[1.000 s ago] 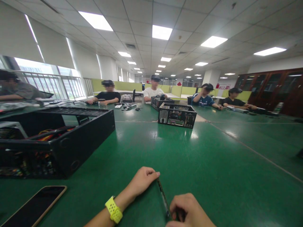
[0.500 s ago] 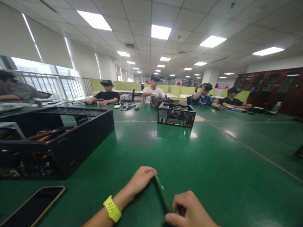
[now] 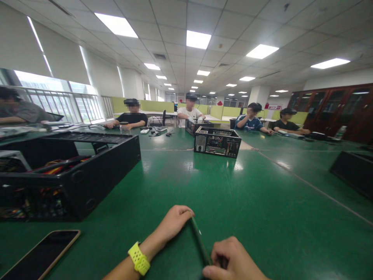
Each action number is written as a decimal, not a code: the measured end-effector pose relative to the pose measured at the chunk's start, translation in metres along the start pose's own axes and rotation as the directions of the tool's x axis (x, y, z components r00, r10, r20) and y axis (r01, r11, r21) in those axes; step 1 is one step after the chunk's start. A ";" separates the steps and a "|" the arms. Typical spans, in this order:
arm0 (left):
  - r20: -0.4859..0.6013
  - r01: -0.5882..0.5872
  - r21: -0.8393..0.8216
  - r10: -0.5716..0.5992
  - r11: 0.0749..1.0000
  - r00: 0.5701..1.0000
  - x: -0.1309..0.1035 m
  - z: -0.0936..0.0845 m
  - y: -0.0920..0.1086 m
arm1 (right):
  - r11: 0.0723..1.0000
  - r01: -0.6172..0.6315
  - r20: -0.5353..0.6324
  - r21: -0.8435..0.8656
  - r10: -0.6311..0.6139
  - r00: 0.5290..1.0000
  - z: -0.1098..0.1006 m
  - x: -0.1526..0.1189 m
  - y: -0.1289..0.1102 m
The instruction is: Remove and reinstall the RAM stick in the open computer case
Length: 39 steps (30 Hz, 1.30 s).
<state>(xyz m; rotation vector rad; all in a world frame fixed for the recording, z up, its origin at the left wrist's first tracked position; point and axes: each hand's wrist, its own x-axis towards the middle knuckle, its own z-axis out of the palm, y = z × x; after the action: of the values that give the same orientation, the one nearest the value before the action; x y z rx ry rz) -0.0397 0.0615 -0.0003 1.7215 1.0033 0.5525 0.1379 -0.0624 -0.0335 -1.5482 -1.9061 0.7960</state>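
thin green board (image 3: 199,241): near edge of green table (image 3: 262,210), held on edge. left hand (image 3: 174,221) pinches its far end, right hand (image 3: 233,260) grips its near end. phone (image 3: 43,254) near left; open computer case (image 3: 67,175) left.

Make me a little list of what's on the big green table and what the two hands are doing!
left hand: pinches the far end of a thin green card
right hand: grips the card's near end
card: held on edge, low over the table
wrist: yellow watch on the left arm
table: green, shiny
near left: phone, face up, dark screen
left: open black computer case with coloured wires inside
middle: smaller open case
right edge: another black case
far side: several people seated
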 end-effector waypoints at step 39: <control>-0.040 0.128 -0.767 -0.246 0.629 0.969 -0.003 -0.026 0.007 | 0.427 -0.765 -0.824 -0.483 0.075 0.562 -0.243 0.030 0.065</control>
<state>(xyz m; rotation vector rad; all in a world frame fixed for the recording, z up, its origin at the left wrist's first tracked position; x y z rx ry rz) -0.0583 0.0722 0.0155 0.8083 0.8498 0.8252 0.3533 0.0026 0.0828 -2.5307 -1.1846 -0.7004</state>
